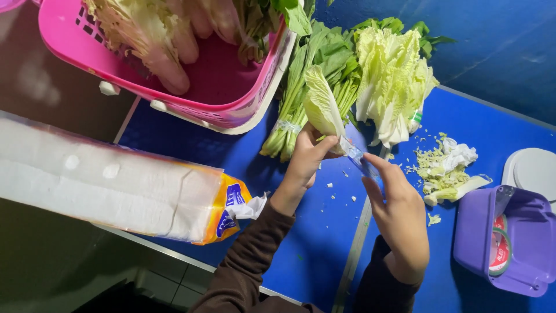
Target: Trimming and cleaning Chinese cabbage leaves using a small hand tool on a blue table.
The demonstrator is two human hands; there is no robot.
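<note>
My left hand (305, 157) grips the base of a pale green cabbage leaf (321, 107) above the blue table (313, 249). My right hand (398, 214) pinches a strip of clear tape (356, 156) that reaches to the leaf's white stem. Just behind the leaf lie a tied bundle of dark leafy greens (301, 87) and a head of napa cabbage (394, 81).
A pink basket (231, 110) with cabbage and a gloved hand (174, 46) of another person sits at top left. A long pack of tissue (104, 185) lies at left. Leaf scraps (446, 168), a purple box with tape rolls (509, 243) and a white lid (536, 171) are at right.
</note>
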